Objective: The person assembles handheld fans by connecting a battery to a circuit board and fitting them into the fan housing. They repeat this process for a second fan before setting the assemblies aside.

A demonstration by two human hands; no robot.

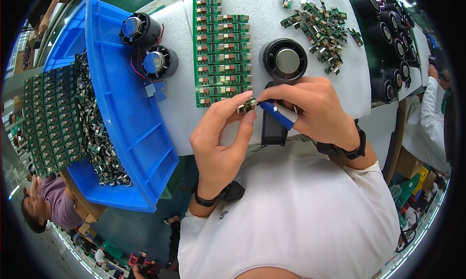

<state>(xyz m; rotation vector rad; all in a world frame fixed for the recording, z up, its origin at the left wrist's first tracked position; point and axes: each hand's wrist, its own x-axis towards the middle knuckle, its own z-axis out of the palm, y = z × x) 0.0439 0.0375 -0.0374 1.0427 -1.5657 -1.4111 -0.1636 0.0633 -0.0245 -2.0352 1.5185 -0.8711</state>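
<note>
The left hand (221, 131) has its thumb and index finger clamped on a small green circuit board (249, 105), above the near edge of the white-covered worktop (179, 126). The right hand (318, 106) is bent over a blue cylinder (279, 116), its fingertips close together by the cylinder's far-left end; whether they pinch anything there I cannot tell. A small white connector (275, 108) shows against the cylinder.

The board lies just left of the right fingertips, with only a narrow gap between; the left hand is nearer, being on it. The cylinder's long axis slants from beside the board down rightward toward the near edge, crossing over a black elongated housing (274, 131) that points at that edge. A black round fan head (286, 60) sits just beyond the right hand. Farther toward the far edge are a panel of joined circuit boards (223, 58), left, and a pile of loose boards (330, 36), right.
</note>
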